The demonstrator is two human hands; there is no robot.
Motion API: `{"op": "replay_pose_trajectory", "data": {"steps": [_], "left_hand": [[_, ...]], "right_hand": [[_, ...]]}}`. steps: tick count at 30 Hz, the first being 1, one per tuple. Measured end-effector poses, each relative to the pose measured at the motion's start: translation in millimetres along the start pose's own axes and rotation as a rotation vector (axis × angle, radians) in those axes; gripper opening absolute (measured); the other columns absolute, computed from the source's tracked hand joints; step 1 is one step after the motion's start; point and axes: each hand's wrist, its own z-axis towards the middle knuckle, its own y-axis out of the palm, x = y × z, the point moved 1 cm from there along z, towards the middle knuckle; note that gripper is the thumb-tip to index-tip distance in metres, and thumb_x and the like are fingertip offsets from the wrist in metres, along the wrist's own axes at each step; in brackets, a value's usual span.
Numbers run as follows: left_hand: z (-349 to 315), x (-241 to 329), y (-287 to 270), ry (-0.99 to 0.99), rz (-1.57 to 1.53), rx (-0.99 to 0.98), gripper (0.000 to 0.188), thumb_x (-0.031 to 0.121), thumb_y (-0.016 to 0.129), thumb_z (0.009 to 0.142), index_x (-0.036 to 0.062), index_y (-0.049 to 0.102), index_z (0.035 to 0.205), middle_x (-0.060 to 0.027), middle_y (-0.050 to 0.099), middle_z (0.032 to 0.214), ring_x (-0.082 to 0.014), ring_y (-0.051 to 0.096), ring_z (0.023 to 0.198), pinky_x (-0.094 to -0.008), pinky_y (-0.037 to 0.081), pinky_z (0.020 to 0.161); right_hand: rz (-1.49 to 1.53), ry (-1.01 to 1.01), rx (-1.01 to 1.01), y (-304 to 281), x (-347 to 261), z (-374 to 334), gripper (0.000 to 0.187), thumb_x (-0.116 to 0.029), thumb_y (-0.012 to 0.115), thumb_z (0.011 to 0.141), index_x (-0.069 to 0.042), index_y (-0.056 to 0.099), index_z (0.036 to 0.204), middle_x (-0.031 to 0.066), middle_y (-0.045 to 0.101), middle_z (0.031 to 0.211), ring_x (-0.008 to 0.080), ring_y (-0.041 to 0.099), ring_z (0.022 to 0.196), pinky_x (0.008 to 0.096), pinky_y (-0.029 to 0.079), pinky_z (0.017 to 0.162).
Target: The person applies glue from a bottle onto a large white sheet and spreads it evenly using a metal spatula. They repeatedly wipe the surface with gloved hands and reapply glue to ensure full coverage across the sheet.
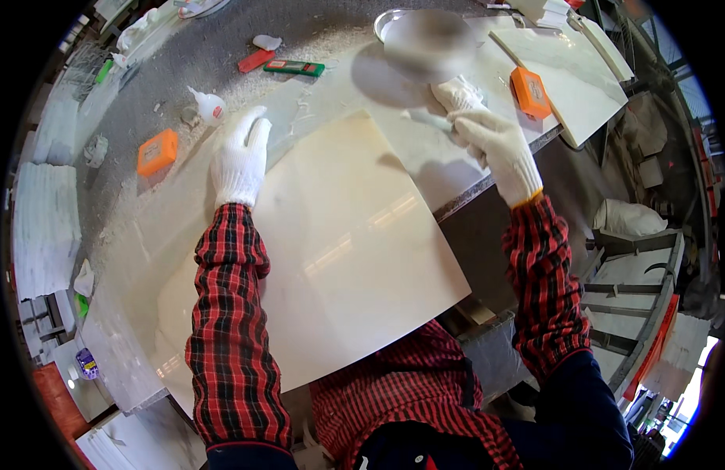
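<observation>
Nearest, the person's checked clothing (386,376) shows beside the lower edge of a large, glossy, cream slab (347,235). The slab lies in front of the body on a pale worktop (135,290), one corner reaching out past the worktop's edge on the right.

The left hand (241,157), in a white knit glove, is beside the slab's far left edge, its fingers stretched out and mostly together. It has no visible hold on anything; whether it touches the slab cannot be told.

The right hand (496,149), gloved likewise, is beyond the slab's right side, fingers curled closed around a slim, pale tool (429,119) pointing left. Just beyond that hand is a crumpled white item (459,94), its kind unclear.

An orange box (157,153) sits left of the left hand, near a white bag (208,106); a second orange box (530,92) stands to the right of the right hand.

Farther off lie a green item (294,68), a red item (256,60) and a blurred grey round object (431,45).
</observation>
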Motion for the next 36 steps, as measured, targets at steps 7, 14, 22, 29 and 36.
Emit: {"op": "replay_pose_trajectory", "data": {"steps": [7, 14, 22, 29, 36], "left_hand": [[-0.5, -0.2, 2.7, -0.029, -0.088, -0.015, 0.032, 0.018, 0.062, 0.101, -0.0011, 0.071, 0.124, -0.0123, 0.074, 0.125, -0.0209, 0.067, 0.118, -0.0334, 0.048, 0.105], [-1.1, -4.3, 2.4, -0.060, -0.134, -0.029, 0.034, 0.020, 0.061, 0.102, -0.0020, 0.070, 0.126, -0.0112, 0.073, 0.126, -0.0200, 0.066, 0.119, -0.0332, 0.048, 0.105], [-0.2, 1.1, 1.1, -0.137, -0.179, -0.080, 0.035, 0.021, 0.060, 0.103, -0.0007, 0.069, 0.129, -0.0096, 0.071, 0.129, -0.0176, 0.064, 0.122, -0.0320, 0.046, 0.107], [1.1, -6.8, 2.5, -0.099, -0.172, -0.079, 0.035, 0.022, 0.060, 0.104, -0.0003, 0.069, 0.129, -0.0088, 0.071, 0.129, -0.0170, 0.063, 0.122, -0.0315, 0.045, 0.107], [0.2, -1.7, 1.7, -0.122, -0.163, -0.089, 0.036, 0.023, 0.060, 0.104, -0.0002, 0.069, 0.131, -0.0085, 0.071, 0.130, -0.0168, 0.063, 0.122, -0.0314, 0.045, 0.107]], "right_hand": [[0.033, 0.156, 0.015, 24.8, 15.5, -58.1, 0.027, -0.017, 0.068, 0.095, 0.003, 0.076, 0.111, -0.0024, 0.061, 0.077, 0.0041, 0.049, 0.065, 0.0212, 0.038, 0.056], [0.059, 0.196, 0.012, 37.5, 19.5, -75.6, 0.028, -0.016, 0.066, 0.095, 0.004, 0.074, 0.114, -0.0002, 0.064, 0.080, 0.0042, 0.050, 0.065, 0.0207, 0.040, 0.058], [-0.015, 0.125, -0.034, 50.8, 12.5, -80.9, 0.027, -0.015, 0.068, 0.094, 0.005, 0.075, 0.111, 0.0014, 0.066, 0.079, 0.0048, 0.053, 0.067, 0.0226, 0.043, 0.061], [-0.172, -0.019, -0.001, 65.0, 14.2, -82.2, 0.021, -0.012, 0.070, 0.094, 0.002, 0.076, 0.108, 0.0079, 0.074, 0.084, 0.0109, 0.065, 0.074, 0.0271, 0.053, 0.071], [-0.345, -0.215, 0.086, 68.6, 19.6, -89.9, 0.018, -0.010, 0.072, 0.091, -0.001, 0.077, 0.107, 0.0143, 0.075, 0.090, 0.0215, 0.072, 0.078, 0.0308, 0.056, 0.075]]}}
